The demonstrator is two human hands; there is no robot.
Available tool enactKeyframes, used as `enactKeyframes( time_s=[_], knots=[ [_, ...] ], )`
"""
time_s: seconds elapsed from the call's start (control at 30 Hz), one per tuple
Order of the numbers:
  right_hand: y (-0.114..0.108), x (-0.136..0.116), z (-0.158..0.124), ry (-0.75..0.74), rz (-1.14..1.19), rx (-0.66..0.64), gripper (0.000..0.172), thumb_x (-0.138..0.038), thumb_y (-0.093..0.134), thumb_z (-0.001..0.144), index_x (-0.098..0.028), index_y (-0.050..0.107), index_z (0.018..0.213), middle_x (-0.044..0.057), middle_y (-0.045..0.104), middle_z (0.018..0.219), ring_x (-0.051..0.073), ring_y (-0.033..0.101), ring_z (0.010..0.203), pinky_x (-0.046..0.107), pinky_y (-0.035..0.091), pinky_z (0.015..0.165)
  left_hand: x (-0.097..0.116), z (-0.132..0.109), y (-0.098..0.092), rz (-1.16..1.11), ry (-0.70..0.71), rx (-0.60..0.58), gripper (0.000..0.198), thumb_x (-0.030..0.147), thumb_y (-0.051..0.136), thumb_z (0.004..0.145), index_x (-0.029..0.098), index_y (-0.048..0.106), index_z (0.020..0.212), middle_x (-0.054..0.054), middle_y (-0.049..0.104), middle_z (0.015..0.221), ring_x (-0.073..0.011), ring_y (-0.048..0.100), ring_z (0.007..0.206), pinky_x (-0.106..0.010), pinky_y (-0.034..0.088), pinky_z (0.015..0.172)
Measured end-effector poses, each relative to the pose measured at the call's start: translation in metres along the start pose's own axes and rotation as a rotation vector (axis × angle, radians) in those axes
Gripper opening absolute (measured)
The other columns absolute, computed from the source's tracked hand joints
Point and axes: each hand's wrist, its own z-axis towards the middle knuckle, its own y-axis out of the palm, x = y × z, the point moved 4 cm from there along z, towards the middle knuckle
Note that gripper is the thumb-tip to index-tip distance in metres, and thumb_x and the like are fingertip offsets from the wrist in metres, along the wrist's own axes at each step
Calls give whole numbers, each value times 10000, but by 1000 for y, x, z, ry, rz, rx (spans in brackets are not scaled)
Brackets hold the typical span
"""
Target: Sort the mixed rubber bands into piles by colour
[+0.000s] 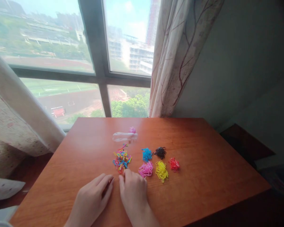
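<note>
A mixed pile of small coloured bands (122, 159) lies on the wooden table (203, 189). My right hand (133, 189) is at the near edge of this pile, its fingers bent down; what its fingertips hold, if anything, is hidden. My left hand (94, 194) rests on the table to the left, fingers curled with the thumb near the forefinger, and its grip is too small to make out. Right of the mixed pile are single-colour piles: blue (147, 154), black (160, 152), pink (146, 170), yellow (161, 171) and red (174, 164).
Behind the mixed pile lies a clear plastic container (124, 136) with a pinkish-purple item (132, 130) beside it. A window (100, 75) and patterned curtains (170, 63) stand beyond the table's back edge.
</note>
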Motion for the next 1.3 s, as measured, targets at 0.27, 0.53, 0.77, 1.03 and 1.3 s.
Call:
enactKeyframes(
  time_s=[0.27, 0.53, 0.77, 1.03, 1.3],
  knots=[
    [0, 1, 1, -31, -11, 46, 143, -102, 699, 825, -216, 613, 832, 27, 706, 745, 222, 693, 683, 270, 391, 554, 0, 1, -1, -61, -41, -29, 216, 276, 472, 922, 236, 663, 829, 6, 732, 769, -140, 702, 644, -211, 527, 615],
    [7, 2, 1, -56, -39, 66, 154, -77, 643, 842, -219, 604, 798, 17, 690, 711, 211, 682, 657, 263, 382, 542, -2, 0, 4, -76, -52, -101, 224, 278, 461, 932, 236, 657, 831, 7, 718, 761, -146, 700, 659, -219, 526, 617],
    [7, 2, 0, -78, -32, 128, 184, -58, 636, 811, -223, 575, 758, -5, 672, 679, 179, 668, 627, 241, 371, 549, -2, 0, 5, -87, -58, -136, 234, 281, 451, 939, 242, 651, 824, 12, 712, 764, -140, 695, 669, -216, 517, 620],
    [-5, 12, -20, -128, 124, 226, 144, -103, 552, 817, -235, 570, 760, -24, 644, 642, 153, 630, 575, 239, 326, 538, -2, -2, 6, -74, -63, -142, 235, 296, 454, 939, 239, 651, 826, 5, 707, 760, -145, 689, 667, -219, 519, 627],
    [-60, 88, -32, -64, 110, 365, 332, -317, 406, 984, -230, 621, 747, -40, 514, 504, 120, 505, 436, 243, 316, 520, -1, -1, 5, -68, -77, -161, 228, 301, 451, 947, 244, 647, 845, 9, 711, 773, -148, 695, 677, -220, 516, 619]
  ],
)
